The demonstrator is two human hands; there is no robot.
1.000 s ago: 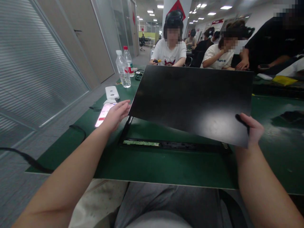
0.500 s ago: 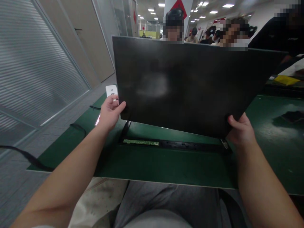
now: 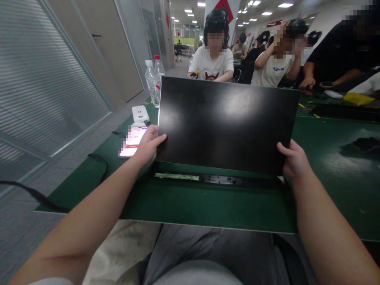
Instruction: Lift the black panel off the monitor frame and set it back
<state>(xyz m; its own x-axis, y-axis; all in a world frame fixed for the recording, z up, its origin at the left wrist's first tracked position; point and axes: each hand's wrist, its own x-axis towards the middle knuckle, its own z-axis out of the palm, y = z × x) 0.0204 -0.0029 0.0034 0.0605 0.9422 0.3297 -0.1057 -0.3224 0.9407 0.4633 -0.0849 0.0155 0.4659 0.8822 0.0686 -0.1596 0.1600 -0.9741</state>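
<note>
I hold a large black flat panel [image 3: 225,122] by its two lower corners, tilted up over the green table mat [image 3: 208,206]. My left hand [image 3: 148,144] grips the lower left corner, thumb on the front face. My right hand [image 3: 292,160] grips the lower right corner. Under the panel's lower edge lies a black frame strip [image 3: 234,181] with a green circuit board [image 3: 176,177] along its left part.
A lit phone [image 3: 132,141] and a white device [image 3: 140,114] lie left of the panel, with two water bottles [image 3: 153,83] behind. A black cable [image 3: 97,158] trails off the mat's left edge. Several people sit across the table; a dark object [image 3: 365,144] lies at right.
The panel swung up steeply and near my face, then came down and squared over the frame. Both hands shifted to grip its lower corners.
</note>
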